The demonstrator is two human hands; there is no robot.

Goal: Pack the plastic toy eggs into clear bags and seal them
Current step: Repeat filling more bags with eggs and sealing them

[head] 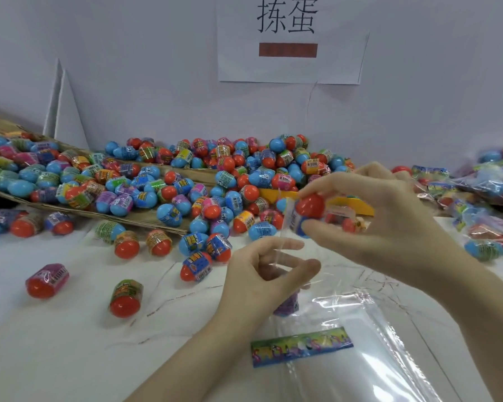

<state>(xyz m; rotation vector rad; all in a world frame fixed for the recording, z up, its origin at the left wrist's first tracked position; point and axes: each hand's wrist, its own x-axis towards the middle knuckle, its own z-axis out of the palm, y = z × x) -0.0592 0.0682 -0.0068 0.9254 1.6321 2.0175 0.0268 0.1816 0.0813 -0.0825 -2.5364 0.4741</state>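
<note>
Right hand (384,216) is gripping a red-and-blue egg (307,214) between thumb and curled fingers, above the table; left hand (262,271) is pinching the thin edge of a clear bag (346,329) just below it. Loose eggs (186,181) are crowding the far side, packed bags (482,198) lying right, bare white table (55,343) lying near left.

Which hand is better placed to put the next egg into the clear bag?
The right hand: it already grips a red and blue egg just above the left hand, which pinches the clear bag.
</note>
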